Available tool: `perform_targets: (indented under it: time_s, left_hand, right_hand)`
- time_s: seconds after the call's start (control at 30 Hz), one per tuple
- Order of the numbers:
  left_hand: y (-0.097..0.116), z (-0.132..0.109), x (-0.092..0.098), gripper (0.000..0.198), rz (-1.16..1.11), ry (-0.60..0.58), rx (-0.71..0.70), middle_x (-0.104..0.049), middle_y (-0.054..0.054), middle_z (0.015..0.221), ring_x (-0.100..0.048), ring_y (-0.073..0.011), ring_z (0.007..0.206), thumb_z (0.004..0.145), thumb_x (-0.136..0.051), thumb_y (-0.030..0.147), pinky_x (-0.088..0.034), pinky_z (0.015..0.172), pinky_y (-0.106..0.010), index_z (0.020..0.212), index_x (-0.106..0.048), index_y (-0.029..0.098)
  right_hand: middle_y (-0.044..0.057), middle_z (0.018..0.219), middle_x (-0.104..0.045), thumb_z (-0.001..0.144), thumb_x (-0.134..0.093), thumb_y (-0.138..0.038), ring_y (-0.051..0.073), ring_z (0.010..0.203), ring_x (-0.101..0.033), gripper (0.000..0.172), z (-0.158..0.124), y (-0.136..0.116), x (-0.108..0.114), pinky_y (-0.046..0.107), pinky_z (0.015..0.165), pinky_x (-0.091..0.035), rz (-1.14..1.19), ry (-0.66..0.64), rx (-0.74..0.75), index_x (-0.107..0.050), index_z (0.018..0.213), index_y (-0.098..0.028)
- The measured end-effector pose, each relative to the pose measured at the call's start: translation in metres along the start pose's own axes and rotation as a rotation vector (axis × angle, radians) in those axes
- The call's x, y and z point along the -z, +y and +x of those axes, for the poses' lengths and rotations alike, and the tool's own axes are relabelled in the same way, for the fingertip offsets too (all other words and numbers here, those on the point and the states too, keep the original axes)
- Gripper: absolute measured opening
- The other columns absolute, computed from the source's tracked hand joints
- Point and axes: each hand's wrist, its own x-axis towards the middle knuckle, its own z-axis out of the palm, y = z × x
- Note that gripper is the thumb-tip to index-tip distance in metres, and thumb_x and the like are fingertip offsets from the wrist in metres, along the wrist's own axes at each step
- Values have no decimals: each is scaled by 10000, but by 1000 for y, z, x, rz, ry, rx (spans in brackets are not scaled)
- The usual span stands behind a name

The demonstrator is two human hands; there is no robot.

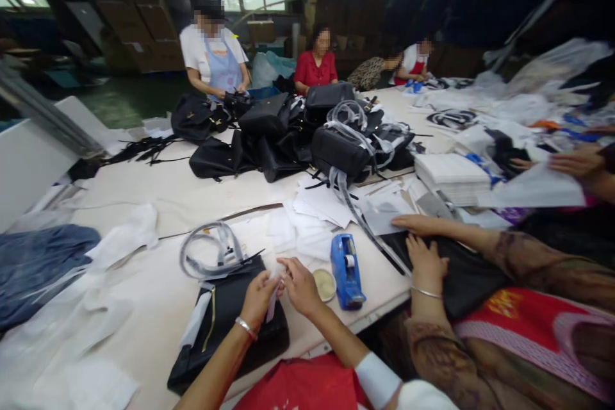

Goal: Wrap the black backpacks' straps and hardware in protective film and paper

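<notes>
Over a black handbag [230,327] with a gold zipper, both my hands meet at the fingertips. A thin, pale strip [272,309], perhaps paper or plastic, is pinched in my left hand [259,300], which wears a bracelet. My right hand [300,287] closes its fingers on the upper part of the same strip. Plastic-wrapped straps [211,250] lie coiled at the bag's far side. White paper [195,317] pokes out along the bag's left part. Just right of my right hand are a round tin [324,285] and a blue tape dispenser [348,272].
Black bags [273,141] are heaped mid-table, with loose white sheets [312,211] in front. A co-worker's hands [425,256] rest on black material close on my right. A paper stack [451,176] stands beyond them. Thin white wrapping [91,327] covers the left.
</notes>
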Motion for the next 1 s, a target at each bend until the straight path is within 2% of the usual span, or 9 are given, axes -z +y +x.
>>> perform_targets:
  time_s: [0.1, 0.17, 0.23, 0.3, 0.37, 0.5, 0.73, 0.87, 1.0]
  left_hand:
    - [4, -3, 8, 342, 7, 0, 12, -620, -2, 625, -531, -93, 512, 668, -667, 463, -414, 511, -202, 718, -581, 136]
    - [6, -5, 14, 343, -4, -8, 13, -624, -5, 650, -537, -92, 528, 676, -660, 467, -425, 527, -204, 720, -584, 136]
    - [7, -7, 19, 343, -16, -23, 19, -628, -7, 669, -538, -93, 536, 678, -659, 469, -430, 536, -206, 731, -585, 138]
    - [6, -8, 22, 350, -27, -32, 25, -629, -5, 675, -537, -94, 535, 676, -660, 476, -432, 538, -208, 738, -585, 140]
    - [6, -10, 23, 356, -40, -41, 30, -632, -4, 676, -541, -95, 539, 674, -660, 481, -435, 544, -210, 745, -585, 141]
    - [9, -13, 21, 343, -51, -80, 27, -634, 0, 672, -542, -85, 536, 687, -654, 468, -430, 539, -199, 751, -579, 140]
    - [11, -17, 24, 364, -54, -63, 29, -640, -13, 680, -558, -93, 528, 670, -667, 472, -440, 518, -206, 760, -575, 131]
    - [11, -17, 26, 375, -66, -65, 23, -644, -20, 687, -561, -99, 539, 660, -674, 476, -448, 531, -213, 765, -577, 129]
    - [13, -19, 25, 363, -71, -63, 38, -638, -14, 666, -552, -91, 522, 663, -674, 472, -438, 519, -205, 743, -569, 134]
  right_hand:
    - [71, 988, -604, 837, -412, -124, 213, 941, -527, 398, -14, 5, 32, 335, 854, -405, -246, 16, 53, -517, 1208, -226]
    - [89, 1012, -603, 871, -379, -173, 229, 971, -521, 329, -31, 20, 64, 346, 860, -384, -379, 194, -84, -541, 1154, -216]
    - [101, 986, -607, 875, -408, -258, 239, 941, -531, 248, -50, 41, 95, 339, 813, -378, -501, 379, -306, -576, 1050, -209]
    - [102, 872, -618, 846, -468, -350, 241, 856, -547, 212, -69, 63, 119, 323, 737, -371, -566, 367, -499, -610, 891, -198]
    - [81, 744, -613, 805, -517, -424, 226, 758, -554, 258, -84, 79, 131, 308, 675, -354, -489, 268, -632, -612, 726, -197]
    - [28, 618, -592, 728, -573, -456, 193, 660, -539, 288, -95, 91, 130, 284, 623, -339, -262, 236, -711, -581, 589, -204]
    - [0, 596, -567, 714, -538, -479, 157, 603, -517, 301, -98, 80, 127, 254, 556, -375, -61, 294, -722, -561, 646, -187]
    - [1, 618, -578, 718, -500, -490, 119, 512, -484, 313, -120, 75, 121, 231, 480, -381, 77, 258, -788, -544, 708, -180]
    - [-2, 615, -560, 703, -487, -485, 104, 485, -477, 296, -142, 78, 107, 229, 479, -407, 89, 259, -865, -494, 687, -189]
